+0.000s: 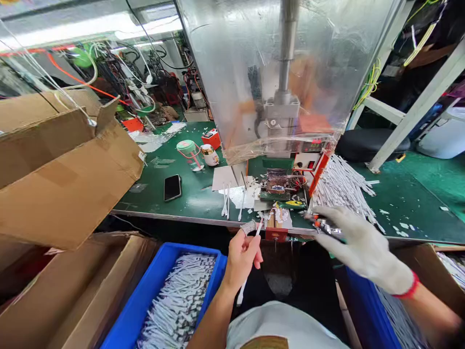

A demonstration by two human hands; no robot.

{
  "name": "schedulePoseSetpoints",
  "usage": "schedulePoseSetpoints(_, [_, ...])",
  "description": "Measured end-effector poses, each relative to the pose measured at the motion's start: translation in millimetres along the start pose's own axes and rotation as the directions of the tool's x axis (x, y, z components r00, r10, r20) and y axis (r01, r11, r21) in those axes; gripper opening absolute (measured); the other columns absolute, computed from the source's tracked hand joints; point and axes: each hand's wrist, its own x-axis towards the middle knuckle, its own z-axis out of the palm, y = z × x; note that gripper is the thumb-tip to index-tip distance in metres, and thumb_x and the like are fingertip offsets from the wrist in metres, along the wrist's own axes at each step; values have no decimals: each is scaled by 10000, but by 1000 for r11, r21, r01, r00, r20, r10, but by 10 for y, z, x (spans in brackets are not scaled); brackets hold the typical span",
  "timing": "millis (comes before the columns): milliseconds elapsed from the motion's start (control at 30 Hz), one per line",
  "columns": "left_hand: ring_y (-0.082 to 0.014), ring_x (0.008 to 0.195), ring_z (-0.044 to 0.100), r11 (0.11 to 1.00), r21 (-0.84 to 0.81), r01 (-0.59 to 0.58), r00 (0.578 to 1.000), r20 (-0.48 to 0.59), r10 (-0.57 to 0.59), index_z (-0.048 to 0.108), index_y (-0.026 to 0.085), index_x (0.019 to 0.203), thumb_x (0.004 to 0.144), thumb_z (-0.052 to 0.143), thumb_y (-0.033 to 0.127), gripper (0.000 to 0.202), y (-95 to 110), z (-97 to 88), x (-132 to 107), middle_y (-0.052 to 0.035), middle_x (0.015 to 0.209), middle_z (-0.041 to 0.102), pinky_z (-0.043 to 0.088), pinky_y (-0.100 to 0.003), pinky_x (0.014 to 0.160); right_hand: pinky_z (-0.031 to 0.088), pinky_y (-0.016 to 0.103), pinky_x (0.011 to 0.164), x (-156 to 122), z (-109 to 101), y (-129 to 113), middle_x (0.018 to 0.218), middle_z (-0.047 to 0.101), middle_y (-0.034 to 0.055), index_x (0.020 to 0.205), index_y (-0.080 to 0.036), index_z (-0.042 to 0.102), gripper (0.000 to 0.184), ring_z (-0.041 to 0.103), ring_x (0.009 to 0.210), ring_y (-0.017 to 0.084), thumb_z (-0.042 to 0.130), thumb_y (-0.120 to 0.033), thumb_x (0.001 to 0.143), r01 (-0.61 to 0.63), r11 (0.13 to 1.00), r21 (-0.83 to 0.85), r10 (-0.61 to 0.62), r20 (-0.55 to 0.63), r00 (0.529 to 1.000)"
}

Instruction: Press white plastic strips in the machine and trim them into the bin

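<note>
My left hand point(241, 259) is bare, with a grey knit cover on one finger, and it grips a thin white stick point(244, 286) that runs up past the fingers. My right hand point(363, 247) wears a white knit glove point(366, 252) with a red cuff. Its spread fingers reach over the bench's front edge around a small orange-and-metal hand tool point(325, 227), which is blurred. A heap of white sticks point(341, 186) lies on the green bench mat point(407, 203) just beyond the gloved fingers.
A press point(279, 116) behind a clear plastic curtain stands at the bench's back. Near it lie a black phone point(172, 187), a cup and loose white sticks. Blue crates of white sticks sit low on both sides, with cardboard boxes to the left.
</note>
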Motion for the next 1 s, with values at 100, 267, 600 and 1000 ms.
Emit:
schedulePoseSetpoints(100, [-91,354,458,1000,8,11,1000,-9,-11,550,93,1231,899,551,457,493,0,51,-44,69,471,539,363,-184,377,461,393,844,157,142,-331,1185,607,105,1336,-233,563,494,583,1017,276,608,-449,894,103,990,-91,-103,6,995])
schedulePoseSetpoints(267, [-84,359,451,1000,23,3,1000,-9,-2,566,97,1211,901,554,445,466,10,68,-109,65,474,536,349,-177,377,434,390,806,307,233,-555,1186,612,104,1303,-218,590,465,560,993,283,624,-405,878,202,960,-195,-203,12,979])
schedulePoseSetpoints(600, [-78,364,444,999,-6,-32,999,-27,32,594,114,1192,921,547,424,414,-50,48,-127,65,477,534,347,-168,381,439,400,829,299,261,-558,1215,596,117,1322,-192,577,506,545,1013,288,621,-419,872,236,958,-162,-229,58,972])
schedulePoseSetpoints(1000, [-79,357,436,991,-123,58,998,16,-57,568,112,1245,903,564,436,471,3,36,-114,67,477,537,334,-168,373,454,395,844,280,277,-519,1211,597,118,1312,-199,600,494,558,1012,273,615,-432,876,197,975,-107,-196,29,980])
